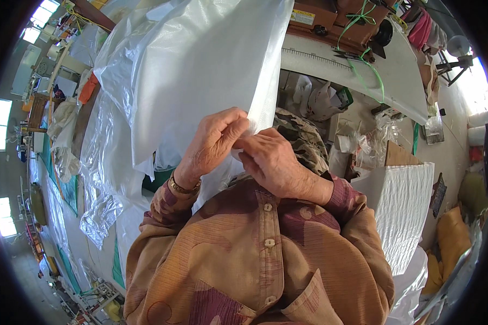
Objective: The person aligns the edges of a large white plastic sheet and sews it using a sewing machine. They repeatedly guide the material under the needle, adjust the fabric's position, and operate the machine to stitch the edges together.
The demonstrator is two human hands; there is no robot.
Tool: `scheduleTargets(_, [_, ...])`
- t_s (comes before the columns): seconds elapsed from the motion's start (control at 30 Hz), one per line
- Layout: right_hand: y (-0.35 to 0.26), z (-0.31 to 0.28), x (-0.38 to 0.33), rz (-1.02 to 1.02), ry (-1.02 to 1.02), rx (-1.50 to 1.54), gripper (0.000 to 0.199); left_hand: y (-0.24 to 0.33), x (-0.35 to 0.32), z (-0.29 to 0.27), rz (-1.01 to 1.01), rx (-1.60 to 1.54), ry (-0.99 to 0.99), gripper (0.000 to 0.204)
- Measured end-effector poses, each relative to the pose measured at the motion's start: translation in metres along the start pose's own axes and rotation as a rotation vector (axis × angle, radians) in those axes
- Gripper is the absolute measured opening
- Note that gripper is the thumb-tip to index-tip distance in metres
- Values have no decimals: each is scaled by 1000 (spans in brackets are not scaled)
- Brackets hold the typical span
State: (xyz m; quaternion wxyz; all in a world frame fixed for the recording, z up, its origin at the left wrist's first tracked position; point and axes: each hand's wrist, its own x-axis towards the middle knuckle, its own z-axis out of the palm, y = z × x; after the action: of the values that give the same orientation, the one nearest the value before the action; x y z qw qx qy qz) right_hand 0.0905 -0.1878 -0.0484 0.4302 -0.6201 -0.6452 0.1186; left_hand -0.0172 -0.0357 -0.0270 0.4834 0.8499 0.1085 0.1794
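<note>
A large sheet of white, glossy plastic fabric drapes over the table in front of me and hangs toward my lap. Its right edge runs down to my fingers. My left hand is closed, with thumb and fingers pinching the sheet's edge. Close against it, my right hand is also closed, its fingertips meeting the left ones at the same edge. The exact fold between the fingertips is hidden by the hands.
Beyond the sheet at right stands a brown sewing machine with green string hanging over its pale table, where scissors lie. A white-lined box is beside my right arm. Clear plastic sheeting hangs at left.
</note>
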Motion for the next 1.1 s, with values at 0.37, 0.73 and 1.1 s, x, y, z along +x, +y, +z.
scheduleTargets(0.37, [100,61,34,287,585,39,57,39,10,-57,46,197,259,9])
scheduleTargets(0.73, [56,73,152,18,-70,332,31,87,49,-81,426,776,-322,8])
scheduleTargets(1.1, [130,18,55,360,-747,-395,22,-117,-7,53,-100,197,336,12])
